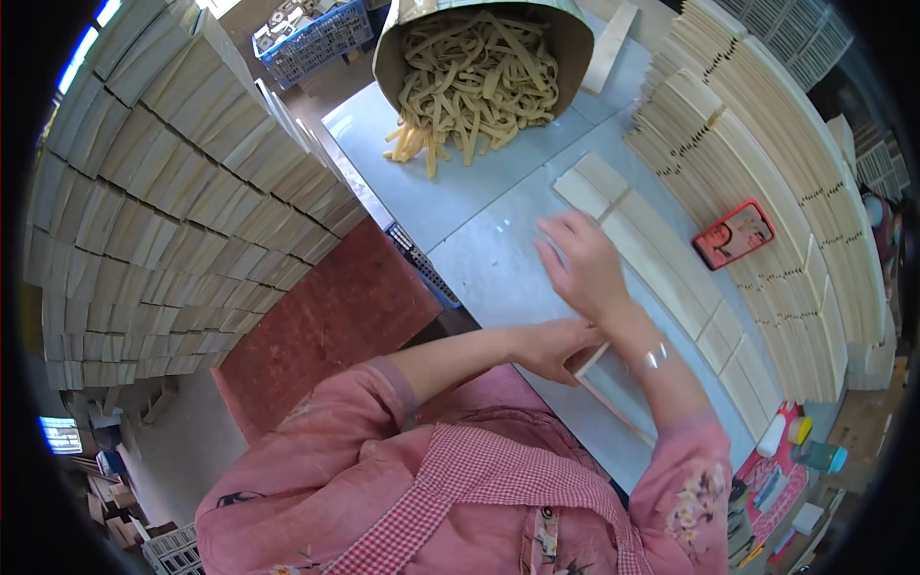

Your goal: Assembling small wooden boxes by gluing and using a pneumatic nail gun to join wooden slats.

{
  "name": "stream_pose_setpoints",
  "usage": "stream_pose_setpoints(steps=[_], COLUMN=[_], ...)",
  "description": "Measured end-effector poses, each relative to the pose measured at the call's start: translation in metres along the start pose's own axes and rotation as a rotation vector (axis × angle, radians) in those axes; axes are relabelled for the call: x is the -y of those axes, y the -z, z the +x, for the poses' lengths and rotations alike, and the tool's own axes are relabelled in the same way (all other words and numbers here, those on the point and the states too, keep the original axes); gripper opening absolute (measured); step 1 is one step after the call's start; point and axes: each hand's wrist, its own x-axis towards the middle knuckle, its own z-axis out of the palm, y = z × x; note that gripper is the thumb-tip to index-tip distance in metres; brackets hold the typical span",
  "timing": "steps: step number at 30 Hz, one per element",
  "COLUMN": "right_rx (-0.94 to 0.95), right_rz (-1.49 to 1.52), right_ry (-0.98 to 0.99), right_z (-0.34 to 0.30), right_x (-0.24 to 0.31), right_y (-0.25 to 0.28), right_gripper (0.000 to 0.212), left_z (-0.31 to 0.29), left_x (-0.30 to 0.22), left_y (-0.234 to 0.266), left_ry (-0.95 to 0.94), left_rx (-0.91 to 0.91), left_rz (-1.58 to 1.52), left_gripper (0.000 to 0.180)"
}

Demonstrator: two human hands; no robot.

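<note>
My left hand (558, 349) is closed on the near end of a shallow pale wooden frame (602, 388), which lies at the table's front edge, partly under my right forearm. My right hand (583, 264) is raised over the table beyond it, a little blurred, thumb and fingers apart, with nothing visible in it. Just to its right, a row of flat pale wooden boards (661, 264) runs along the table. Farther back lies a tipped carton (387, 59), its mouth toward me, full of pale yellowish flat strips (479, 81) that spill onto the table (460, 196).
Tall stacks of pale boards (757, 206) line the right side, with a red-cased phone (733, 235) leaning there. More board stacks (182, 182) rise at the left, beside a red-brown panel (331, 316). A blue crate (311, 43) stands behind; a teal-lidded jar (819, 456) sits lower right.
</note>
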Motion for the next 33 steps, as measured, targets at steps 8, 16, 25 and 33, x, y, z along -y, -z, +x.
stream_pose_setpoints(steps=[8, 16, 25, 33], right_rx=[0.249, 0.297, -0.365, -0.589], right_rz=[-0.119, 0.002, 0.347, -0.022], right_ry=[-0.397, -0.544, -0.579, -0.914], right_z=[0.14, 0.112, -0.005, -0.14], right_x=[-0.038, -0.05, -0.01, -0.011], right_y=[-0.145, -0.112, 0.05, 0.116], right_gripper=[0.025, 0.015, 0.014, 0.015], left_z=[-0.003, -0.001, -0.005, -0.001], left_x=[0.019, 0.012, -0.011, -0.009], left_y=[-0.007, -0.006, 0.011, -0.003], left_ry=[-0.028, -0.018, 0.081, 0.022], left_rx=[-0.059, -0.03, -0.044, -0.059], left_rz=[0.062, -0.014, 0.026, 0.089], left_gripper=[0.053, 0.059, 0.108, 0.124])
